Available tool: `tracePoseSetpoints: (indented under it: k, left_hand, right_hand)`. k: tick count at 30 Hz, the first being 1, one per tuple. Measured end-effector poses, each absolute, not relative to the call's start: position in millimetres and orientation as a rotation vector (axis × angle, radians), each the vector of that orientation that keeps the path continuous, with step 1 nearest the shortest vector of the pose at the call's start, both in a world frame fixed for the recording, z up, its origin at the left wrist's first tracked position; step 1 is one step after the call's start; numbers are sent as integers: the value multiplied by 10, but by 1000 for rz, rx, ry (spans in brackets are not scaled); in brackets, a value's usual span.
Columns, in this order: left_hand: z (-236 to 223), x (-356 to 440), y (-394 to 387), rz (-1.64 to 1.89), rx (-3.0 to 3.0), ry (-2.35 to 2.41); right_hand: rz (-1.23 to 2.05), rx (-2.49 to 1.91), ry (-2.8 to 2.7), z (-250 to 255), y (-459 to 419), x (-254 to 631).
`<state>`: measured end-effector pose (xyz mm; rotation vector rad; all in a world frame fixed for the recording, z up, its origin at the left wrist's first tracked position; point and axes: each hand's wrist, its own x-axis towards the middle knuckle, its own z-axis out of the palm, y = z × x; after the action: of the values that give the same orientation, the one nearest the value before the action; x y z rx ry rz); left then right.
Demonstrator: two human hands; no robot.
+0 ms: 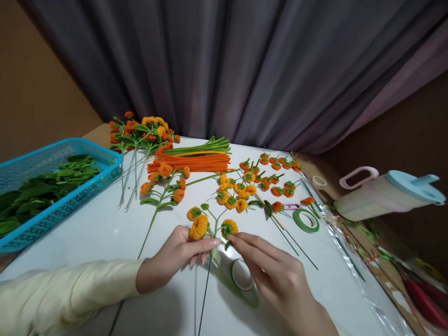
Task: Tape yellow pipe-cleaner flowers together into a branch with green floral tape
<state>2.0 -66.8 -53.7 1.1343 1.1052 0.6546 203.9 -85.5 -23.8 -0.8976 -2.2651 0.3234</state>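
My left hand [180, 252] pinches the thin green stem [208, 273] of a spray made of fuzzy pipe-cleaner stuff. On this spray are yellow-orange flowers [199, 227] with green backs, and a small green leaf bud [205, 206]. The fingers of my right hand [276, 270] are closed at the base of the right-hand yellow flower [229, 227], by a small green leaf [227, 245]. What exactly they pinch is partly hidden. Under my hands, a roll of green floral tape [234, 276] shows, smeared by motion. The dark wire end of the stem points down toward me.
Left stands a blue basket [66, 205] with green leaves. Behind lie a flower bunch [140, 130], orange pipe cleaners [192, 163], green pipe cleaners [203, 145] and a branched orange spray [163, 196]. Rightward are loose flower heads [278, 191], another tape roll [315, 224] and a lidded cup [378, 196].
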Motion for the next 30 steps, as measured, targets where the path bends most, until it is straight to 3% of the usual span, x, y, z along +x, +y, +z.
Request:
tracePoseSetpoints:
  k: [9, 19, 30]
  left_hand:
    - [-537, 31, -665, 664, 1131, 1051]
    - [-511, -6, -615, 635, 1134, 1056]
    - [-470, 11, -604, 627, 1312, 1100]
  right_hand:
    - [216, -947, -2143, -590, -884, 1939]
    - [-10, -846, -2267, -534, -935, 1897]
    - [207, -909, -2222, -551, -898, 1870]
